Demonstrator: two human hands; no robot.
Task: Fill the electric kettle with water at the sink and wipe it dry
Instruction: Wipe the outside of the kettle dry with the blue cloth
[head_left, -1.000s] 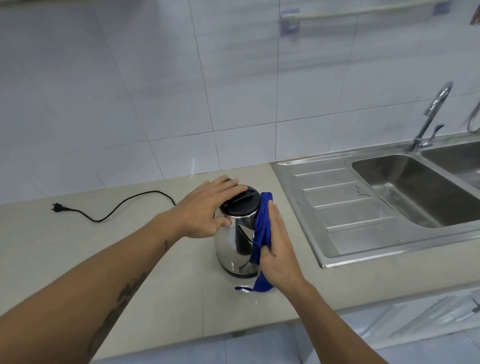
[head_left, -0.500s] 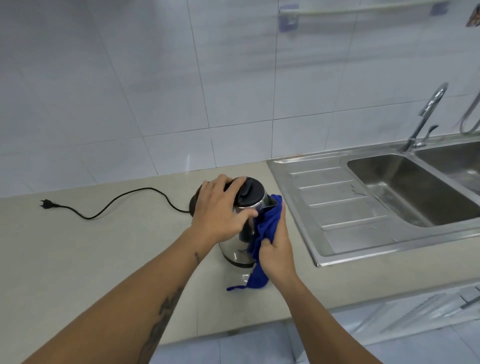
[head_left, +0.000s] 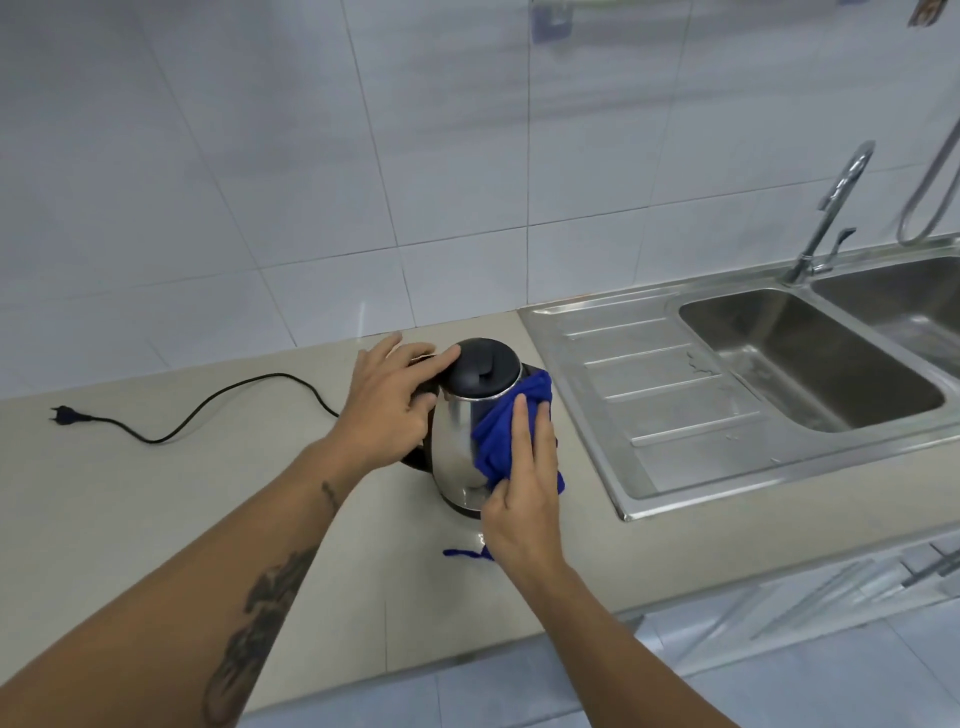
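Note:
A shiny steel electric kettle (head_left: 454, 441) with a black lid stands on the beige counter (head_left: 156, 519), just left of the sink's drainboard. My left hand (head_left: 387, 402) grips the kettle's black handle on its left side, thumb near the lid. My right hand (head_left: 524, 483) presses a blue cloth (head_left: 496, 434) flat against the kettle's right front wall. A corner of the cloth trails on the counter below my wrist. The kettle's base is hidden behind it.
A black power cord with its plug (head_left: 65, 415) lies unplugged on the counter to the left. The steel sink (head_left: 810, 358) with drainboard and tap (head_left: 836, 202) fills the right side. A white tiled wall stands behind; the counter's front edge is close to me.
My left hand moved from the lid to the handle side and the kettle turned. My right hand with the cloth shifted around onto the kettle's front right wall.

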